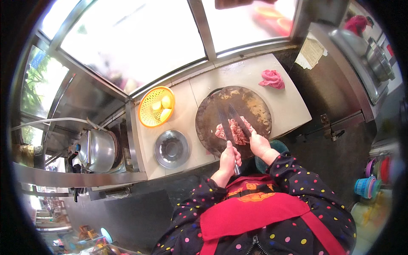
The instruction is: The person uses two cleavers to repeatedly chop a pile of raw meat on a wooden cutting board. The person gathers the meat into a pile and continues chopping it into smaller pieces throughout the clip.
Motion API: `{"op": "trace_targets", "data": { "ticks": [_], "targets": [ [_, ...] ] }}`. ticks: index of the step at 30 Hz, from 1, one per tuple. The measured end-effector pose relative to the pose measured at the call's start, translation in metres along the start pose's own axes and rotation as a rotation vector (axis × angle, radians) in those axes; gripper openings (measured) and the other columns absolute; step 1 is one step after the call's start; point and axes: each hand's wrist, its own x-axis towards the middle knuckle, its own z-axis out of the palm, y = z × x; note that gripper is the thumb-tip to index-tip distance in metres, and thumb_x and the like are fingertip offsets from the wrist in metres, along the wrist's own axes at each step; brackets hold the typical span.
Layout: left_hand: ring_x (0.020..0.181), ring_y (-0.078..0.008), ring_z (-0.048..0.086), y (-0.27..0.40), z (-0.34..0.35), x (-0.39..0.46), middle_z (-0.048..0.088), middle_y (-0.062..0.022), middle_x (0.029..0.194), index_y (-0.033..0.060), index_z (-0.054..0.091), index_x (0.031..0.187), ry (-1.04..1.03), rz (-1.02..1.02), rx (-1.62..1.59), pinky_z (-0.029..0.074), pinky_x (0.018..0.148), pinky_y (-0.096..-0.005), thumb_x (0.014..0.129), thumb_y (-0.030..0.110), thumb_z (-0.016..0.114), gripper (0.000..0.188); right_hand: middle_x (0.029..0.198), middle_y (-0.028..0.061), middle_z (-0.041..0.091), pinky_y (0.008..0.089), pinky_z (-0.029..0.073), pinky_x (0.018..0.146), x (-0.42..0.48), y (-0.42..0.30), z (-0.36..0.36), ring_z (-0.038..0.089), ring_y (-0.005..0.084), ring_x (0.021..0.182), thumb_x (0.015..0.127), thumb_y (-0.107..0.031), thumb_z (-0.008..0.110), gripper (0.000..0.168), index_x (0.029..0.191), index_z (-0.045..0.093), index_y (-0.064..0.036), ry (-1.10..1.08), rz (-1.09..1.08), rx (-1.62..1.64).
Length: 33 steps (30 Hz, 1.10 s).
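Observation:
Minced meat lies in a flattened heap on a round, stained chopping block. My left hand grips the handle of one knife, whose blade lies over the left part of the meat. In my right hand is the handle of a second knife, its blade slanting up and left across the meat. The two blades come close together towards their far ends. Both blades are blurred, so I cannot tell whether their edges touch the block.
Left of the block are an orange plastic basket with pale yellow pieces inside and a metal bowl. A pink cloth is crumpled at the counter's far right. Below the near edge shows a green bucket. A metal pot stands far left.

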Motion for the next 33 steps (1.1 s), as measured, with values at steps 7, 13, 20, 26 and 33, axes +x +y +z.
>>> {"op": "trace_targets", "data": {
  "ticks": [7, 13, 20, 26, 33],
  "targets": [
    [0.038, -0.0132, 0.037, -0.011, -0.017, 0.023, 0.038, -0.0025, 0.051, 0.0092, 0.04, 0.073, 0.179, 0.026, 0.327, 0.035, 0.037, -0.027, 0.09, 0.053, 0.035, 0.048, 0.071, 0.0236, 0.059, 0.0476, 0.046, 0.06, 0.013, -0.017, -0.05, 0.058, 0.0402, 0.069, 0.086, -0.018, 0.047, 0.019, 0.09, 0.045, 0.001, 0.17, -0.237, 0.047],
    [0.037, -0.0132, 0.036, -0.004, 0.001, 0.001, 0.037, -0.0019, 0.049, 0.0099, 0.039, 0.072, 0.036, 0.144, 0.061, 0.034, 0.036, -0.0278, 0.089, 0.056, 0.034, 0.049, 0.076, 0.0238, 0.061, 0.045, 0.049, 0.059, 0.005, -0.011, 0.013, 0.062, 0.0368, 0.07, 0.087, -0.02, 0.045, 0.032, 0.106, 0.041, 0.004, 0.17, -0.037, -0.006],
    [0.036, -0.0132, 0.036, -0.004, -0.011, 0.018, 0.038, -0.0016, 0.049, 0.0102, 0.039, 0.068, 0.212, -0.057, 0.228, 0.033, 0.035, -0.028, 0.089, 0.055, 0.035, 0.05, 0.075, 0.0245, 0.06, 0.0486, 0.047, 0.063, 0.012, -0.022, -0.036, 0.059, 0.042, 0.072, 0.087, -0.019, 0.044, 0.025, 0.101, 0.044, 0.001, 0.169, -0.083, 0.154],
    [0.036, -0.0129, 0.038, -0.027, -0.012, 0.017, 0.04, -0.0022, 0.05, 0.0092, 0.039, 0.069, 0.073, 0.207, 0.197, 0.035, 0.035, -0.0258, 0.091, 0.052, 0.034, 0.048, 0.071, 0.0232, 0.06, 0.0489, 0.047, 0.061, 0.017, 0.004, -0.008, 0.059, 0.0409, 0.069, 0.085, -0.016, 0.049, 0.018, 0.092, 0.046, 0.0, 0.107, -0.059, 0.062],
    [0.037, -0.0127, 0.037, -0.004, 0.017, 0.014, 0.038, -0.0022, 0.051, 0.0088, 0.04, 0.071, 0.093, 0.045, 0.016, 0.035, 0.037, -0.0273, 0.091, 0.052, 0.033, 0.048, 0.067, 0.0236, 0.059, 0.0484, 0.047, 0.06, 0.001, -0.011, 0.008, 0.06, 0.0399, 0.067, 0.087, -0.018, 0.045, 0.026, 0.101, 0.041, 0.004, 0.065, 0.082, 0.032]
  ]
}}
